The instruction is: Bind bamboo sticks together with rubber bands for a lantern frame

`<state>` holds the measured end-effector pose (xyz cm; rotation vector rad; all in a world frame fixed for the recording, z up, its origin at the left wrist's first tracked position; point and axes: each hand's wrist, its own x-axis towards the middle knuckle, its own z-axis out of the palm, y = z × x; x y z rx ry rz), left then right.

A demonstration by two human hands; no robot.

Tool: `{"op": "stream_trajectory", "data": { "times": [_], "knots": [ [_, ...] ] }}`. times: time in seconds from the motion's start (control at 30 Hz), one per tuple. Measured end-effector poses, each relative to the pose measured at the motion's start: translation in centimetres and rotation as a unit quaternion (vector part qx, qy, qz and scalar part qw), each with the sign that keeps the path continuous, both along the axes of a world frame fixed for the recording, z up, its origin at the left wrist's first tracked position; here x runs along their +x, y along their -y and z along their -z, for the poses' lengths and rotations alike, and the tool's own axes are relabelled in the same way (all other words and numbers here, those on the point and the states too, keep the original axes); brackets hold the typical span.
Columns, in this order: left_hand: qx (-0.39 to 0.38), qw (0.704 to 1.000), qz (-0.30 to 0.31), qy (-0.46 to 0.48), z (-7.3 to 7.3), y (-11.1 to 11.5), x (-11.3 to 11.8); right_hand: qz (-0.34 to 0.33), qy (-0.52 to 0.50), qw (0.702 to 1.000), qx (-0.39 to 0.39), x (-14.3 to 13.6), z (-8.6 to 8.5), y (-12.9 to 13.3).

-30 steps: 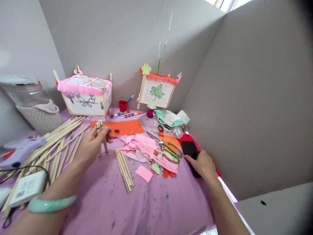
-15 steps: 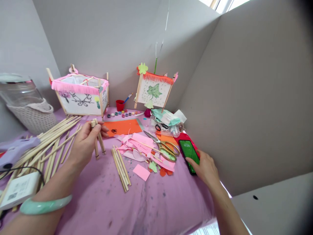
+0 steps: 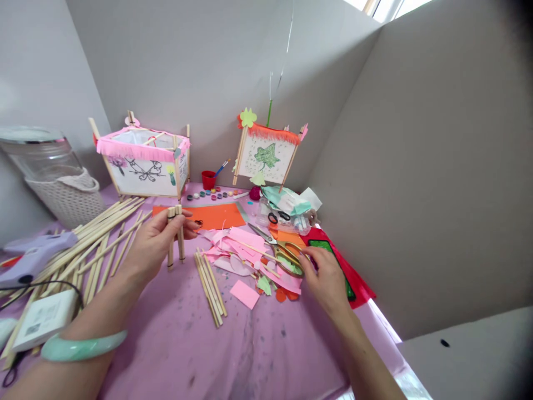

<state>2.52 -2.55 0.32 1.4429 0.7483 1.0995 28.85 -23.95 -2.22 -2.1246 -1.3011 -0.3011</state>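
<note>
My left hand (image 3: 156, 239) is closed around a few short wooden sticks (image 3: 180, 244), which stand roughly upright with small dark bands near their ends. My right hand (image 3: 327, 278) has its fingers loosely bent and apart, its fingertips beside the gold handles of the scissors (image 3: 289, 256). Partly behind that hand lies a phone (image 3: 320, 243) with a green screen, on something red (image 3: 362, 289). Several short sticks (image 3: 210, 289) lie in a row between my hands, left of a pink paper rectangle (image 3: 245, 294) and a heap of pink paper scraps (image 3: 250, 244).
Long wooden sticks (image 3: 100, 233) pile up at left, with a lilac glue gun (image 3: 41, 253) and a white box (image 3: 45, 319). Behind stand two paper lanterns (image 3: 145, 172), a red cup (image 3: 209, 179) and paint pots (image 3: 213, 195). Orange sheet (image 3: 220, 215) lies mid-table. Walls close the back and right.
My right hand has come off the phone and moved left to the scissors' handles. The left hand still holds the short sticks. The view has shifted slightly.
</note>
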Motion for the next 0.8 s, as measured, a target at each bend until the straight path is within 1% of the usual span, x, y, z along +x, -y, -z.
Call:
{"op": "stream_trajectory", "data": {
  "times": [0.07,0.17,0.2,0.27,0.3,0.4,0.47,0.53,0.6,0.7,0.8],
  "knots": [
    [0.0,1.0,0.014,-0.017,-0.1,-0.1,-0.2,-0.11,-0.042,0.993,0.006,-2.7,-0.8,-1.9],
    [0.003,0.998,0.042,-0.036,-0.3,-0.4,-0.6,-0.239,-0.081,0.968,-0.01,-6.4,-1.6,-5.3],
    [0.002,0.998,0.055,-0.04,-0.3,-0.5,-0.8,-0.271,-0.093,0.958,-0.016,-7.4,-1.7,-6.5],
    [0.0,0.998,0.059,-0.036,-0.4,-0.7,-1.2,-0.314,-0.123,0.941,-0.03,-9.2,-1.8,-9.1],
    [-0.002,0.998,0.053,-0.031,-0.5,-0.8,-1.4,-0.328,-0.142,0.933,-0.037,-9.9,-1.8,-10.4],
    [-0.012,0.997,0.074,-0.005,-0.7,-1.0,-1.9,-0.346,-0.207,0.913,-0.063,-11.9,-1.5,-14.1],
    [-0.02,0.996,0.09,0.019,-0.7,-1.1,-2.1,-0.361,-0.244,0.896,-0.088,-13.0,-1.1,-16.1],
    [-0.028,0.993,0.102,0.044,-0.6,-1.2,-2.1,-0.39,-0.266,0.874,-0.115,-13.7,-0.6,-17.5],
    [-0.038,0.991,0.108,0.066,-0.3,-1.2,-2.0,-0.412,-0.28,0.858,-0.128,-14.1,0.1,-18.5],
    [-0.048,0.989,0.115,0.078,0.1,-1.2,-1.6,-0.412,-0.286,0.857,-0.121,-14.4,1.2,-19.1],
    [-0.043,0.988,0.135,0.061,0.3,-1.1,-1.3,-0.427,-0.283,0.852,-0.106,-14.5,1.9,-19.1]
  ]
}}
